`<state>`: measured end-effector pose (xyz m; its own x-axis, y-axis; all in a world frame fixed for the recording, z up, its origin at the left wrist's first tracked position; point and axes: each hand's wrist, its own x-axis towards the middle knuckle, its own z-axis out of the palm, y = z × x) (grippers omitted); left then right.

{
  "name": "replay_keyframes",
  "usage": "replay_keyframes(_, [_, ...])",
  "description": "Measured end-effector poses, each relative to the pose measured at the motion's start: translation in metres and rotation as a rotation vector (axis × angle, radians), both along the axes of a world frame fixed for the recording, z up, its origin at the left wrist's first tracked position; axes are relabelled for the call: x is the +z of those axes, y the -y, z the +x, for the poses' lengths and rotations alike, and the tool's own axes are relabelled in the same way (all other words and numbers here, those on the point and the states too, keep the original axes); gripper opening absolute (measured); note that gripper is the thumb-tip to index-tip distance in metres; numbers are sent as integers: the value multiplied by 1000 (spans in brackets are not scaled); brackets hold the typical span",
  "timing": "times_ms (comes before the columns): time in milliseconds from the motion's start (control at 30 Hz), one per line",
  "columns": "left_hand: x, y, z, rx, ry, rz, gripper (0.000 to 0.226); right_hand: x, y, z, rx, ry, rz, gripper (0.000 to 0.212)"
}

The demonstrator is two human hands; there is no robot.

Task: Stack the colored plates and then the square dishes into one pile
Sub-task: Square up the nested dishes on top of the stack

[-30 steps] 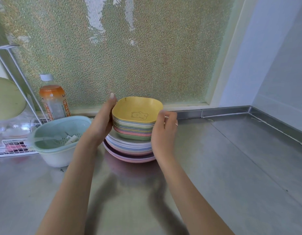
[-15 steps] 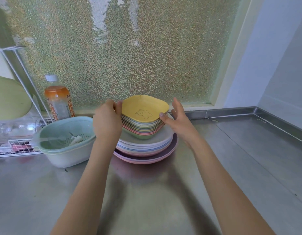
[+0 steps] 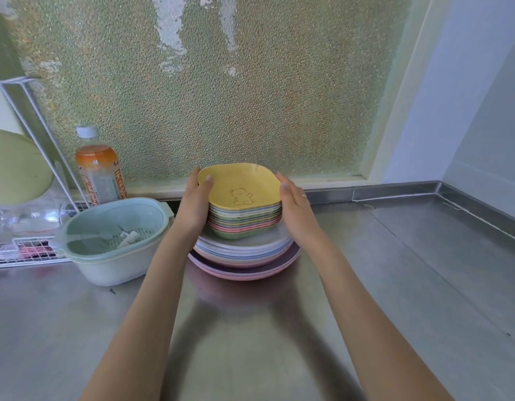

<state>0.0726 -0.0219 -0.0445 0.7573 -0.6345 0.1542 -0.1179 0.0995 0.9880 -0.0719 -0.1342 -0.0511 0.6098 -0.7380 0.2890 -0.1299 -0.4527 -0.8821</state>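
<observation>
A stack of several pastel square dishes, the top one yellow with a bear drawing, rests on a pile of several round colored plates on the steel counter. My left hand presses against the left side of the square dishes, thumb on the top rim. My right hand cups the right side, thumb at the rim. Both hands hold the square stack between them.
A pale green colander bowl with utensils sits just left of the pile. Behind it stand an orange drink bottle and a white wire rack. A textured window pane rises behind. The counter's raised steel edge runs right.
The square dish stack was turned and squared up on the plates. My right hand closed in against its right side, and my left hand shifted to grip the left side.
</observation>
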Motion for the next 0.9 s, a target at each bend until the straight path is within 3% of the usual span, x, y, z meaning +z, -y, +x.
replay_keyframes(567, [2,4,-3,119,123,-15,35,-2,-17,2,-46,44,22,48])
replay_keyframes(667, [3,2,1,100,104,15,40,-2,-22,1,-41,47,22,50])
replay_keyframes(800, [3,-1,2,-68,-181,-84,54,-4,-28,0,-34,81,38,50])
replay_keyframes(900, [-2,2,7,-29,-105,-42,64,-4,-27,2,-37,79,49,51])
